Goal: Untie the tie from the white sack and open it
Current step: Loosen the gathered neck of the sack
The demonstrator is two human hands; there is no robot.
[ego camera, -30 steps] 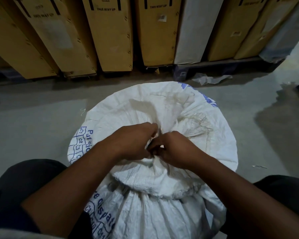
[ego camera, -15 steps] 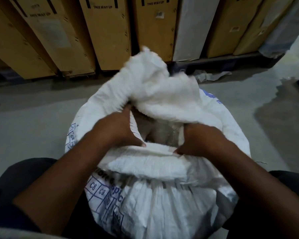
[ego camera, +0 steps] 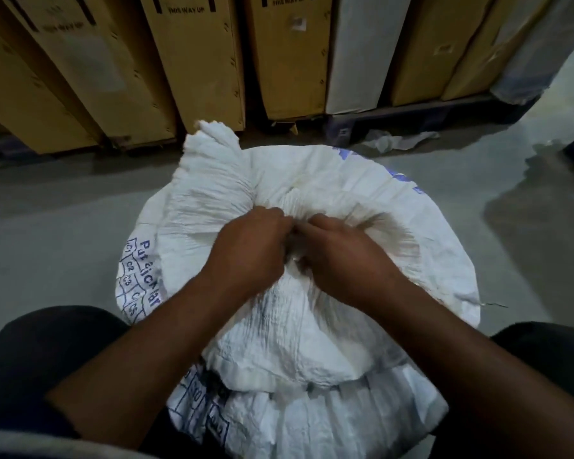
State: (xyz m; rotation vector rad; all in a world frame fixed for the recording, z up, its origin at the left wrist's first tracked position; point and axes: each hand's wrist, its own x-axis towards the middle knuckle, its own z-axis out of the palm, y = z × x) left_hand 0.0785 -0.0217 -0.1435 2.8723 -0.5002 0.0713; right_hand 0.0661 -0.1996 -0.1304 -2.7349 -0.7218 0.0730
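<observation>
You face a grey concrete floor (ego camera: 47, 243) with a row of tall cardboard cartons (ego camera: 193, 61) along the back. They lean slightly and are marked "THIS WAY UP". To their right a white carton (ego camera: 362, 51) stands in the same row, and its base rests on a dark pallet (ego camera: 411, 111). A crumpled scrap of paper (ego camera: 398, 140) lies on the floor just in front of the pallet. Further right, a darker patch (ego camera: 527, 226) marks the concrete.

The white sack (ego camera: 345, 180) stands on the floor directly in front of you, between your knees. Blue printed lettering (ego camera: 140, 279) runs down its left side. At the upper left of the sack top, a bunched flap of woven fabric (ego camera: 212, 160) sticks up.

Your left hand (ego camera: 249, 246) sits at the centre of the sack top, its fingers curled into the gathered fabric. Your right hand (ego camera: 342, 253) touches it, fingertip to fingertip, and its fingers are likewise curled into the folds. Motion blur softens the right hand. The tie itself cannot be made out under your fingers.
</observation>
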